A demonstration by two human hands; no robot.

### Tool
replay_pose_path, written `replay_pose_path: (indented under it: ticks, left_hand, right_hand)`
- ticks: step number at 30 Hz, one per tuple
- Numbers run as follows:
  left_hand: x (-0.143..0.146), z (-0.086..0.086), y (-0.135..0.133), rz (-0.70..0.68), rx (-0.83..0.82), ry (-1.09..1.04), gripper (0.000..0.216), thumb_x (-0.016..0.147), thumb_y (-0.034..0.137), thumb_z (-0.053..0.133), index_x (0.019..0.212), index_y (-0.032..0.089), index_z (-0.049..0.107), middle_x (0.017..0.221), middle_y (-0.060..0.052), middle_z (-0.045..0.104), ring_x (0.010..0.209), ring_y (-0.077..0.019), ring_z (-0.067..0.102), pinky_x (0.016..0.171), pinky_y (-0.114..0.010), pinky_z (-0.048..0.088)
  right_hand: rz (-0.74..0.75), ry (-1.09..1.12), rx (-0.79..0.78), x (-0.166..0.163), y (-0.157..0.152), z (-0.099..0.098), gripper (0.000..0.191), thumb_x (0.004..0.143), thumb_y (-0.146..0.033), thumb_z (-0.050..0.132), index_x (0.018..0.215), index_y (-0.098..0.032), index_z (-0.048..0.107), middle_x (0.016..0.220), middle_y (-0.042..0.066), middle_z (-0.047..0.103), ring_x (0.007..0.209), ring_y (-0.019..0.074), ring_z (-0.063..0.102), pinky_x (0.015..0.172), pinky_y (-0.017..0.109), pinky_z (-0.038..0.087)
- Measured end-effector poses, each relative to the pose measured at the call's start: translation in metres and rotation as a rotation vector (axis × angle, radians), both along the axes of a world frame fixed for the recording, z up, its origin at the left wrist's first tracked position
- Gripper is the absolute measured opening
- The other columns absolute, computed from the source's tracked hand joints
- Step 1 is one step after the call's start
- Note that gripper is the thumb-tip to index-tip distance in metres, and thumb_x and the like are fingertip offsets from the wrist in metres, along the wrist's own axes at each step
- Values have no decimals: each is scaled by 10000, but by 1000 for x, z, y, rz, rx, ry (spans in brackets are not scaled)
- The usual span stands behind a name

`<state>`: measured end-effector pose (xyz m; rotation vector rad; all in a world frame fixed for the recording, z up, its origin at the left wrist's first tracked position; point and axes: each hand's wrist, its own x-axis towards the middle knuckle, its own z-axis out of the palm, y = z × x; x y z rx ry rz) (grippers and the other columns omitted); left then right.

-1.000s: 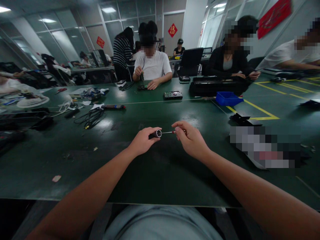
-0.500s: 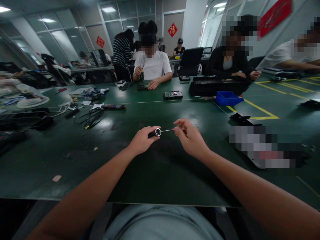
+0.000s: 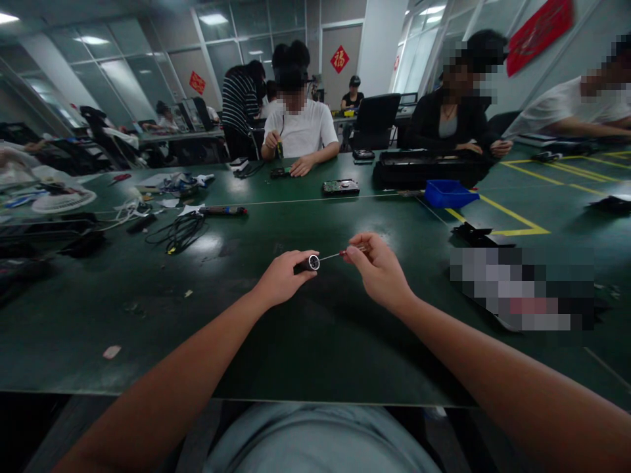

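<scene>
Closed around a dark cylinder (image 3: 312, 263), the left hand (image 3: 280, 280) steadies it over the green table (image 3: 315, 355), its pale-rimmed end turned rightward, presumably giving access to the screwdriver (image 3: 342, 253) pinched between thumb and fingers of the right hand (image 3: 380, 272).

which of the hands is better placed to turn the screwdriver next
Probably the right hand: it grips the screwdriver, which points towards the light-rimmed end of the dark cylinder. The left hand is busy holding that cylinder.
</scene>
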<state>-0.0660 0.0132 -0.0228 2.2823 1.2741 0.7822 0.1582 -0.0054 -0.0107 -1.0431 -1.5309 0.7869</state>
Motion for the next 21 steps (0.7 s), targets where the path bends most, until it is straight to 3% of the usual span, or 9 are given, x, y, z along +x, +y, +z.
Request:
replay_pose_path:
  ticks: [4,10,18,21]
  left_hand:
    - [1,-1,0,-7,5,-12,426,870,228,686,1290,251,621,1207,-45,670,1124,-222,601,1013,-380,431]
    - [0,-2,1,-18,1,-52,444,895,274,661,1333,267,588,1190,-49,666,1106,-228,603,1000,-406,440]
    - [3,4,1,-83,43,-87,415,884,233,669,1295,250,613,1211,-49,663,1122,-221,596,1017,-398,432]
    - [3,4,0,-107,47,-37,397,890,234,663,1283,249,619,1200,-46,671,1106,-220,597,1013,-406,428]
  right_hand:
    - [39,90,-37,0,3,0,176,912,-381,578,944,-213,620,842,36,682,791,184,660,778,367,521]
    - [-24,328,-171,-7,4,-6,228,889,-445,604,886,-217,620,785,17,656,719,164,634,743,353,532]
    - [34,657,-530,-5,14,-9,201,907,-349,577,767,-205,596,628,-4,580,574,142,567,689,333,549]
    - [15,697,-550,-2,16,-7,201,918,-318,545,755,-209,588,618,-11,553,548,133,536,686,329,551]
